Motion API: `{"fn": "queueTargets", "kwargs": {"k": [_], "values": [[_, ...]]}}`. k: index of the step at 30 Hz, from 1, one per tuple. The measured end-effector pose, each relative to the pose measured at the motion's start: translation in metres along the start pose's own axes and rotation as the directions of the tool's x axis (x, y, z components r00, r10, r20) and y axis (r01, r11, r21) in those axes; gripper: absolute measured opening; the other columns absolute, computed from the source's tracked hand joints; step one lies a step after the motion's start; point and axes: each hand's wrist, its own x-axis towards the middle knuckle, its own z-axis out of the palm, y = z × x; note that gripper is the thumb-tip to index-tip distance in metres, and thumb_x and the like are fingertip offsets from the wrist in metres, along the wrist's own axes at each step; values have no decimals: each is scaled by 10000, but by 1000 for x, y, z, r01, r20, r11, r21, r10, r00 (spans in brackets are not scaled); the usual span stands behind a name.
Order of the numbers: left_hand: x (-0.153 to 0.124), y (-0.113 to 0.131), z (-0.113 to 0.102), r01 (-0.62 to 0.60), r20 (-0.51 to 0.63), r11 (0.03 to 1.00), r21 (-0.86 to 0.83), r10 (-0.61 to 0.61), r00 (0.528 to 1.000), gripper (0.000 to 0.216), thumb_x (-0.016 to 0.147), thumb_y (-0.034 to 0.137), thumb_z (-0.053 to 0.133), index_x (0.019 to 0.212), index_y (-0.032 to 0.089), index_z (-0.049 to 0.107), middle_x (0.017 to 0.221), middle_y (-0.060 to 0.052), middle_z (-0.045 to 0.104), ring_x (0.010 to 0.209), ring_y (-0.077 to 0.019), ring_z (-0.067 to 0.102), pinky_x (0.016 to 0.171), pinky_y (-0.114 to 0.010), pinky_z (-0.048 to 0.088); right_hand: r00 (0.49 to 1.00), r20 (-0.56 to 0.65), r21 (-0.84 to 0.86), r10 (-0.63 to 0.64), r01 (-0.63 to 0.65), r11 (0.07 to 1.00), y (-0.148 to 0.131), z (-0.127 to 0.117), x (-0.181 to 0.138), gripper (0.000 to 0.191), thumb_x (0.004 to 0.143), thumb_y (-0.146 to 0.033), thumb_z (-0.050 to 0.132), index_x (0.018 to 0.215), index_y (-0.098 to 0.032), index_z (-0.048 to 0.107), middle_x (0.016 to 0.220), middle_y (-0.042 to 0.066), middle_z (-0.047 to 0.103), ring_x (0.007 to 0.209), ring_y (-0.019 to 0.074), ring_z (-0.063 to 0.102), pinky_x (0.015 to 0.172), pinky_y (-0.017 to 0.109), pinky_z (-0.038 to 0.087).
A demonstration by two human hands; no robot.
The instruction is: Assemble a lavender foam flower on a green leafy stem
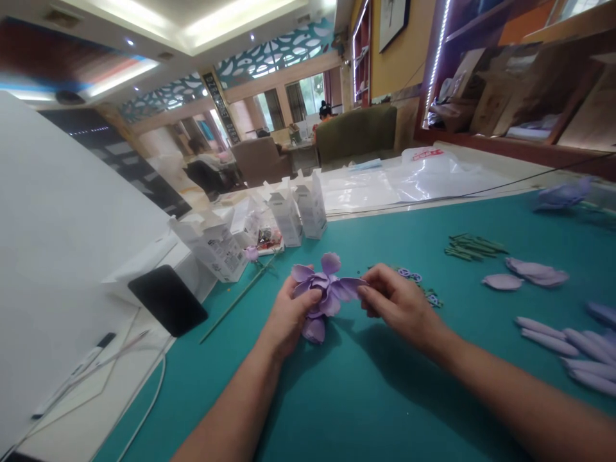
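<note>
A purple artificial flower (323,292) with several soft petals is held over the teal mat (366,391). My left hand (287,317) is closed around its left side and base. My right hand (397,303) pinches one petal at the flower's right side. The two hands nearly meet at the flower.
Loose purple petals (529,273) and rolled purple pieces (568,346) lie at the right. Green stems (474,247) are behind them. A stemmed bud (251,255), white boxes (298,215), a black pad (167,299), a white board (52,256) and cables are at the left. People sit far behind.
</note>
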Motion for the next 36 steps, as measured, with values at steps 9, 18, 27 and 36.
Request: {"fn": "queueTargets", "kwargs": {"k": [9, 18, 27, 36], "values": [[-1, -2, 4, 30, 20, 999, 22, -31, 999, 661, 496, 288, 880, 1095, 161, 633, 943, -54, 699, 744, -158, 622, 677, -256, 455, 1000, 1, -58, -9, 9, 998, -6, 1, -1, 136, 836, -339, 561, 765, -229, 527, 609, -20, 600, 530, 138, 577, 513, 261, 472], [-1, -4, 2, 5, 35, 998, 65, -8, 999, 660, 519, 302, 876, 1116, 166, 631, 994, -71, 700, 790, -172, 637, 704, -261, 471, 999, 11, -100, -39, 40, 994, -4, 0, -1, 115, 854, -310, 540, 769, -235, 516, 598, -32, 597, 509, 135, 565, 500, 253, 434], [8, -16, -7, 4, 34, 993, 120, -8, 999, 826, 526, 350, 881, 1269, 171, 567, 1099, -92, 690, 869, -191, 642, 749, -263, 480, 994, 3, -192, -112, 111, 975, -6, 1, 0, 121, 872, -271, 502, 760, -225, 491, 594, -30, 588, 516, 128, 557, 509, 243, 411], [7, -18, -9, -33, 46, 987, 157, 26, 999, 911, 524, 345, 887, 1341, 203, 511, 1140, -89, 671, 947, -217, 639, 807, -289, 482, 993, 15, -218, -118, 119, 969, -6, 1, -1, 111, 880, -229, 495, 769, -223, 489, 622, -23, 606, 545, 133, 572, 531, 246, 417]]}}
